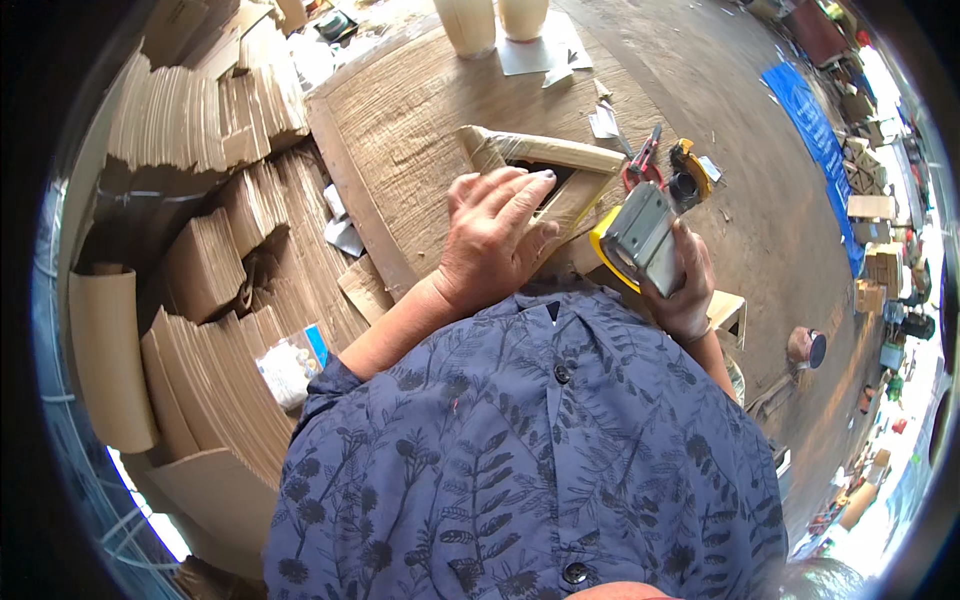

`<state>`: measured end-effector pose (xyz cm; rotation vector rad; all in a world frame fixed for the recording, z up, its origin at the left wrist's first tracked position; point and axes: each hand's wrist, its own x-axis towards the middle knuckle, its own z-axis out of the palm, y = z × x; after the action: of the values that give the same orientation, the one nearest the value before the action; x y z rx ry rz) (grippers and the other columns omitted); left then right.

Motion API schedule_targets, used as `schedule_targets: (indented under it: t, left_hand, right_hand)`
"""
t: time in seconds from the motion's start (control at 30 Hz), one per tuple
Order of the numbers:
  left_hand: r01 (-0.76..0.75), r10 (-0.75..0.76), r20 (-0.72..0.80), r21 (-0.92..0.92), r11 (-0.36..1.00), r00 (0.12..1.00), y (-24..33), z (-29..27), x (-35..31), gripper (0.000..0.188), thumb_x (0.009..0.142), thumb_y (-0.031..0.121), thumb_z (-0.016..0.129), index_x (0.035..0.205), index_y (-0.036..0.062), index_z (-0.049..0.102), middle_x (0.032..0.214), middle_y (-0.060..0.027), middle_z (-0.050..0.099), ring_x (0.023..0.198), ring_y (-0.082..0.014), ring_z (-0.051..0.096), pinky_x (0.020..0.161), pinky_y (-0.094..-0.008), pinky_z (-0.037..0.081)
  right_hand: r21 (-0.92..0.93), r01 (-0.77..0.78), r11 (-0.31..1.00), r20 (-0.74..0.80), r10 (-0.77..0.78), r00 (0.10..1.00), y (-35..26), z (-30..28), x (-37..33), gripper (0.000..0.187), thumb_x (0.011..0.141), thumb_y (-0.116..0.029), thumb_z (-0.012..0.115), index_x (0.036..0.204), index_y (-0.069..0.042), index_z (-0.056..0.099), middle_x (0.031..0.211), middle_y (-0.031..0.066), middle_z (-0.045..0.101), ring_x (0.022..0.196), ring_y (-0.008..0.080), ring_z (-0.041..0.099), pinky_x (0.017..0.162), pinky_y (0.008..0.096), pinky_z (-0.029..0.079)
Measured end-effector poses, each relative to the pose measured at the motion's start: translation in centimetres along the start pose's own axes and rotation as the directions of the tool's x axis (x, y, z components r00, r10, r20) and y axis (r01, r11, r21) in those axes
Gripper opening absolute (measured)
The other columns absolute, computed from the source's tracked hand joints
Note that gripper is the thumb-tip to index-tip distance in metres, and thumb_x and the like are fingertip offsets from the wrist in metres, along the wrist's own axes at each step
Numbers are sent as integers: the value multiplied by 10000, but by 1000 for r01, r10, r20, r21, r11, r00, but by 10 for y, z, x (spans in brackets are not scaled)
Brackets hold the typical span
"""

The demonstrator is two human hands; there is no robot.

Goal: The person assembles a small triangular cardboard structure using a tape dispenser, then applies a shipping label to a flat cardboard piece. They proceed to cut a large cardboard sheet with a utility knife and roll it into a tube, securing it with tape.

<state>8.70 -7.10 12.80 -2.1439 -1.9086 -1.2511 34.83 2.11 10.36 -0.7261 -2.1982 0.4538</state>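
- The cardboard frame [571,152] sits on the wooden surface [400,130], its long far side running left to right, one narrow corner pointing right toward the red-handled scissors [643,165].
- The left hand [497,225] lies over it, unclenched, fingers extended.
- The right hand [688,287] grasps a grey-and-yellow tool [640,232] just beside that corner.

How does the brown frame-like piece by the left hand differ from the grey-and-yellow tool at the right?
Colour: the brown frame-like piece is mostly tan-brown; the grey-and-yellow tool is grey with a bright yellow edge.
Form: the piece has a dark opening; the tool shows a mostly solid face.
Hold: the left hand reaches over the piece; the right hand grips the tool.
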Motion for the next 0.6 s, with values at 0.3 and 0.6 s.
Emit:
schedule_targets:
  t: [0.3,0.6]
  left_hand:
    - [736,-343,700,-676,-36,627,14,-21,-17,225,947,211,596,1036,8,638,892,-41,650,772,-96,572,702,-240,469]
    - [507,-601,560,-815,-279,570,-24,-32,-76,143,921,156,624,936,14,623,785,-24,597,708,-115,538,676,-250,453]
  right_hand:
    - [-93,273,958,182,-253,950,-45,-6,22,644,566,-138,827,1179,-187,635,945,143,590,757,297,630,623,371,529]
    - [-107,145,984,306,-106,946,-35,-24,10,654,577,-138,818,1206,-157,639,875,122,613,757,289,638,648,375,538]
